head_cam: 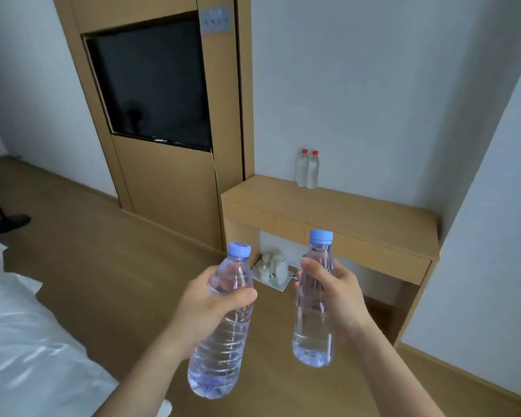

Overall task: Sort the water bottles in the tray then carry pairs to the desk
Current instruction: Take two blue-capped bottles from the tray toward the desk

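My left hand point(206, 305) grips a clear blue-capped water bottle point(220, 341) around its upper body, held in the air and tilted slightly. My right hand point(334, 293) holds a second blue-capped water bottle point(313, 326) upright beside it. Ahead stands the wooden desk point(358, 218) against the white wall. Two red-capped bottles point(307, 170) stand close together at the desk's back left. No bottle tray is in view.
A white tray with a kettle and cups point(272, 270) sits on the floor under the desk. A wood panel with a dark TV point(151, 82) stands to the desk's left. White bedding point(21, 335) fills the lower left; a fan base point(6, 222) is at far left.
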The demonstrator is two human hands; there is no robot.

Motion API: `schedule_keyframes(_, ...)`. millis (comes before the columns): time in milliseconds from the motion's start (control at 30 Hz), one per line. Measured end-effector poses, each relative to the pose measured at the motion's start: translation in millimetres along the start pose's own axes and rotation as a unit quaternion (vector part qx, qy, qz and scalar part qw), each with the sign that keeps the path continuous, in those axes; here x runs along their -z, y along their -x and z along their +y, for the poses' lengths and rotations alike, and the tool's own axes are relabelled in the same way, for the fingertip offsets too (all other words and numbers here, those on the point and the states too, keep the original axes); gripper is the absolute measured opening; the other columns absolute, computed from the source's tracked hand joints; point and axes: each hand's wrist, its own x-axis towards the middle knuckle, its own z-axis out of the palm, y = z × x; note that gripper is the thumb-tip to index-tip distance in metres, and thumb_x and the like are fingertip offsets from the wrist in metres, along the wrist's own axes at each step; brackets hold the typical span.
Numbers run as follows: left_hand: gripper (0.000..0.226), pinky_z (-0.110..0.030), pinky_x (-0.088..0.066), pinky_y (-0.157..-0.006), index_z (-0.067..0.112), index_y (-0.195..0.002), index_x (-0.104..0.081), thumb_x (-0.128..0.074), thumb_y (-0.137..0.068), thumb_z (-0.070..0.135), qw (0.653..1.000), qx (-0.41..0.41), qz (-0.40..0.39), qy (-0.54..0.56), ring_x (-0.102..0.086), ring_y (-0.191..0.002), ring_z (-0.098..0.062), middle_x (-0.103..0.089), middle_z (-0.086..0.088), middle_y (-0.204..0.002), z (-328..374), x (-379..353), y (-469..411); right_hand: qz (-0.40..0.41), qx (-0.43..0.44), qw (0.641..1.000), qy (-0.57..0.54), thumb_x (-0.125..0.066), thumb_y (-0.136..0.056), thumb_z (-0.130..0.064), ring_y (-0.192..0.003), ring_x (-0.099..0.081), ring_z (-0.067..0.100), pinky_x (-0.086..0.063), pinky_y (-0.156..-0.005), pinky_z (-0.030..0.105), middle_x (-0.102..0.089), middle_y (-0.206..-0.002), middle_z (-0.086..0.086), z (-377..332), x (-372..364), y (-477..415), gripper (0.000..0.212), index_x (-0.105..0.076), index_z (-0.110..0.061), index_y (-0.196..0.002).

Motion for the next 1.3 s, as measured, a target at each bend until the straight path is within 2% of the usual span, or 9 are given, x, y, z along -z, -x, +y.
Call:
schedule_keyframes(200,0.054,-0.023,-0.05,-0.056,0.018,-0.088,-0.068,-0.076,-0.04,0.04,0.996,0.005,0.092,0.024,-0.07,-0.066,-0.015,-0.072,0.001,-0.073,3,16,-114,-0.058,-0.01,0.998,0.023,-0.07,-0.08,-0.029,-0.066,-0.057,0.024,-0.048,-0.062,0.037,-0.059,-0.074,0.01,-1,-15,-133,0.017,-0.063,-0.014,-0.082)
schedule_keyframes(333,0.043,-0.021,-0.049,-0.056,0.022,-0.089,-0.069,-0.077,-0.049,0.036,0.994,0.02,0.106,0.029,-0.069,-0.066,-0.011,-0.07,0.006,-0.075,-7,26,-183,-0.062,-0.03,0.997,0.032,-0.07,-0.071,-0.038,-0.064,-0.058,0.023,-0.05,-0.057,0.032,-0.06,-0.075,0.01,9,-20,-195,0.02,-0.064,-0.019,-0.076)
schedule_keyframes(533,0.025,-0.018,-0.051,-0.051,0.019,-0.09,-0.067,-0.077,-0.068,0.015,0.998,0.013,0.043,0.051,-0.066,-0.056,-0.008,-0.069,0.008,-0.063,-26,19,-311,0.007,-0.02,0.999,0.026,-0.07,-0.077,-0.032,-0.067,-0.064,0.019,-0.053,-0.059,0.033,-0.065,-0.072,0.003,25,-33,-301,0.009,-0.067,-0.023,-0.076)
schedule_keyframes(667,0.037,-0.024,-0.051,-0.06,0.022,-0.092,-0.067,-0.076,-0.056,0.026,0.998,0.014,-0.021,0.054,-0.07,-0.068,-0.012,-0.073,0.005,-0.075,-32,15,-408,0.067,0.003,0.998,0.018,-0.069,-0.076,-0.03,-0.071,-0.061,0.021,-0.054,-0.06,0.035,-0.061,-0.076,0.008,26,-50,-380,0.01,-0.066,-0.02,-0.077)
schedule_keyframes(767,0.038,-0.027,-0.051,-0.063,0.016,-0.096,-0.066,-0.079,-0.061,0.024,0.997,0.022,-0.068,0.043,-0.07,-0.072,-0.015,-0.072,-0.001,-0.083,-21,17,-477,0.122,0.016,0.992,0.012,-0.066,-0.082,-0.023,-0.075,-0.057,0.023,-0.057,-0.068,0.04,-0.058,-0.079,0.011,15,-61,-433,0.008,-0.064,-0.015,-0.08)
schedule_keyframes(900,0.039,-0.028,-0.051,-0.063,0.018,-0.097,-0.065,-0.08,-0.061,0.024,0.992,0.007,-0.123,0.033,-0.071,-0.074,-0.017,-0.072,-0.002,-0.086,-8,18,-559,0.177,0.046,0.983,-0.007,-0.062,-0.085,-0.018,-0.075,-0.055,0.021,-0.057,-0.066,0.038,-0.057,-0.078,0.01,6,-69,-486,0.005,-0.062,-0.016,-0.08)
schedule_keyframes(1067,0.023,-0.025,-0.05,-0.057,0.017,-0.092,-0.063,-0.074,-0.073,0.011,0.988,0.0,-0.153,0.032,-0.068,-0.066,-0.009,-0.07,0.008,-0.07,-9,13,-620,0.215,0.031,0.976,-0.015,-0.064,-0.084,-0.017,-0.073,-0.055,0.021,-0.057,-0.062,0.035,-0.056,-0.075,0.009,11,-72,-536,0.003,-0.063,-0.015,-0.082)
schedule_keyframes(1167,0.032,-0.019,-0.05,-0.054,0.014,-0.093,-0.065,-0.081,-0.066,0.016,0.985,-0.002,-0.172,0.03,-0.069,-0.066,-0.008,-0.07,0.005,-0.074,-12,11,-650,0.221,0.023,0.975,-0.014,-0.064,-0.084,-0.016,-0.072,-0.054,0.02,-0.058,-0.062,0.035,-0.054,-0.077,0.012,15,-73,-568,0.003,-0.063,-0.013,-0.084)
schedule_keyframes(1300,0.053,-0.028,-0.048,-0.064,0.015,-0.091,-0.065,-0.078,-0.045,0.037,0.987,-0.002,-0.161,0.025,-0.068,-0.072,-0.016,-0.069,0.001,-0.078,-12,9,-691,0.217,0.018,0.976,-0.025,-0.066,-0.082,-0.016,-0.07,-0.055,0.018,-0.057,-0.058,0.031,-0.055,-0.077,0.009,20,-78,-619,0.011,-0.062,-0.011,-0.09)
